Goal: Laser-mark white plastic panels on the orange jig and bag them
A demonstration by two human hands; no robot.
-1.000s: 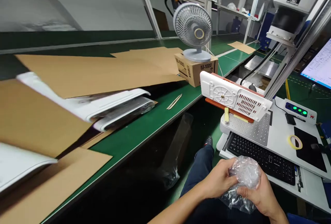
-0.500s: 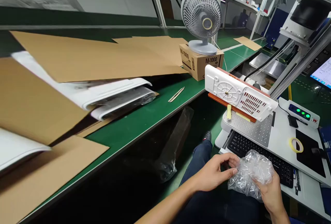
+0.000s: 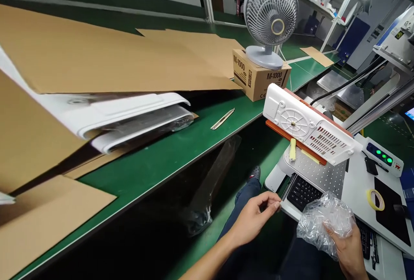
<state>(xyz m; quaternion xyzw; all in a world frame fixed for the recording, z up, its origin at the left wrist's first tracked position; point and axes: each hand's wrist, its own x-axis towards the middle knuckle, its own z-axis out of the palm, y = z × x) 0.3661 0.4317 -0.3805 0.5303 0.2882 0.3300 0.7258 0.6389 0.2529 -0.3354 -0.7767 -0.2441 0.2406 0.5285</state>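
Observation:
Crumpled clear plastic film (image 3: 325, 224) is bunched in my right hand (image 3: 347, 245), whose fingers wrap round its lower right side. My left hand (image 3: 257, 217) is apart from the film, left of the keyboard (image 3: 304, 193), with thumb and fingertips pressed together in a pinch. Whether anything lies between those fingertips is too small to tell. Beyond my hands, a white panel with round and slotted vents (image 3: 307, 125) stands tilted above a perforated metal plate (image 3: 326, 170), with an orange strip along its lower edge.
Cardboard sheets (image 3: 129, 64) and white panels (image 3: 129, 114) cover the green bench (image 3: 168, 155) at left. A fan (image 3: 271, 17) stands on a carton (image 3: 255, 77). A utility knife (image 3: 223, 119) lies near the bench edge. Yellow tape (image 3: 375, 200) lies at right; a plastic bag (image 3: 213, 189) hangs below the bench.
My left hand has drawn away from the plastic film to the left, its fingers closing. My right hand and the film have shifted slightly right. The view has also moved.

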